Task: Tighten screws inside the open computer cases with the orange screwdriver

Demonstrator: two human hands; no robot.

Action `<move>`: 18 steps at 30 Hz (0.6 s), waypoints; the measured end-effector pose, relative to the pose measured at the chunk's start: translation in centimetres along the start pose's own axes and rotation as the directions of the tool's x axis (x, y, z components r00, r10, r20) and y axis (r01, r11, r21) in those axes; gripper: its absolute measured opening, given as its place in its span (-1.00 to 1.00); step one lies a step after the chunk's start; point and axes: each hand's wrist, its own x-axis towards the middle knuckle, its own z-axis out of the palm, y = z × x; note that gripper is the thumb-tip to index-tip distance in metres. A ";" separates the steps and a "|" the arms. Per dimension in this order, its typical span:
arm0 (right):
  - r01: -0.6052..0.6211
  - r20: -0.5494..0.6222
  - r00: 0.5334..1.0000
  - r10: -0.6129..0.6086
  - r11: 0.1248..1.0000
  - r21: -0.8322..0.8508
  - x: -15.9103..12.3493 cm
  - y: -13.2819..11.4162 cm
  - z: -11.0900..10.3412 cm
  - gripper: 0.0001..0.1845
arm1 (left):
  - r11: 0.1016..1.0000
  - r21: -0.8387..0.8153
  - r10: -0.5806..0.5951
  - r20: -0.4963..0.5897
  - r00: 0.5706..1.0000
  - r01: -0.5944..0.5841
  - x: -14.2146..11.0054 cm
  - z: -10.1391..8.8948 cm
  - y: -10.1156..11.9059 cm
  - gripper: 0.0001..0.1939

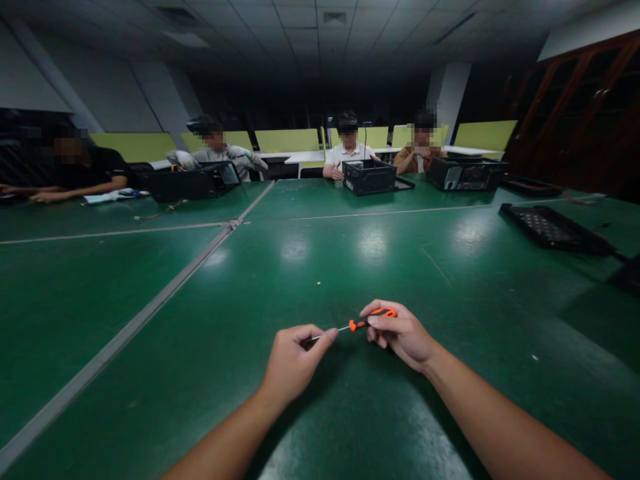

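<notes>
Screwdriver (358,325) is at lower centre of frame, held level-ish just above the green table (200,347), handle to the right, shaft to the left. R. hand (406,337) is curled part-closed round the orange/black handle, thumb along it; L. hand (295,357) pinches the thin shaft betw. thumb & index, other fingers folded, tip end mostly hidden there. Two-point hold prob. keeps the tool steady, w/ the handle side left to the R. fingers for turning.

Containers: three black PC-type cases stand along the far edge. Upper-left case (185,185) lies tilted, co-worker's gloved hand (183,160) at its top; contents can't be made out. Upper-centre case (370,179) is open-topped, another co-worker's hand (336,172) by its left side, inside too dark to tell. Upper-right case (467,175) has an open side facing us, w/ a silvery part (453,177) inside, prob. turned so for access. Black perforated panel (557,228) lies flat at right, apart from the cases, prob. set aside.
</notes>
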 end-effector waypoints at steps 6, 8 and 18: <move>0.003 0.002 1.000 -0.003 1.000 -0.006 -0.1 -0.1 0.0 -0.77 | 1.000 0.015 0.009 0.003 1.000 -0.009 0.1 0.0 -0.1 -0.56; 0.007 0.000 1.000 -0.007 1.000 -0.009 -0.1 -0.1 0.0 -0.77 | 1.000 0.019 0.018 0.005 1.000 -0.018 0.1 0.0 -0.1 -0.56; 0.007 -0.001 1.000 -0.007 1.000 -0.016 -0.1 -0.1 0.0 -0.76 | 1.000 0.014 0.007 -0.004 1.000 -0.007 0.0 0.1 -0.1 -0.57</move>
